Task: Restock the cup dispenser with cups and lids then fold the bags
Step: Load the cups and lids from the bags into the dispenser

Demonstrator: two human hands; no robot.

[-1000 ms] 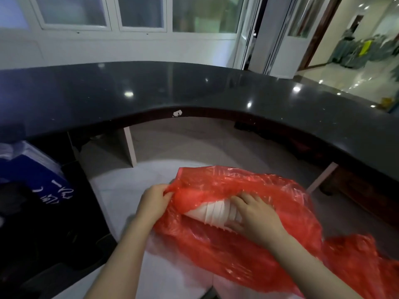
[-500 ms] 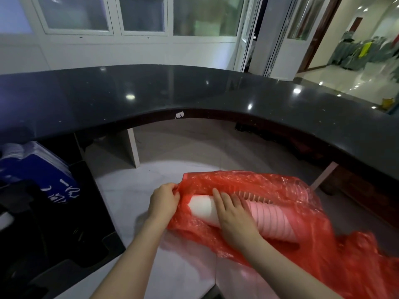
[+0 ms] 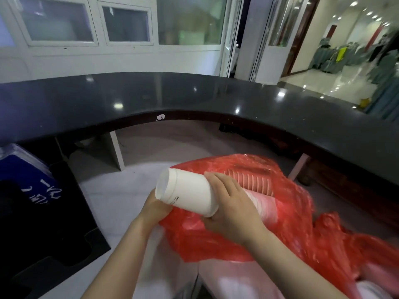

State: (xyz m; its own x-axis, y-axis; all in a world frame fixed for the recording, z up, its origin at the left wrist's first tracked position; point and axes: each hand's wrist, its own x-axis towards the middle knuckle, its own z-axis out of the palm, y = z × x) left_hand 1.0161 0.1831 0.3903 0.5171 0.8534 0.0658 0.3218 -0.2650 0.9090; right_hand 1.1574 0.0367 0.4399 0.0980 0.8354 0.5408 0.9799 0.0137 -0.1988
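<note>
Item one, stack of white cups [image 3: 190, 192]: lying tilted, its leading end clear of the red bag [image 3: 291, 223] mouth, its rear still inside the bag, where I see cup rims through the plastic. My right hand [image 3: 232, 209], grip wrapped round the stack at the bag mouth, has the bare cups jutting up and left past its fingers. My left hand [image 3: 156, 207], grip pinching the bag's edge, sits just below the stack's front end, all this over the pale desk [image 3: 112, 195].
</note>
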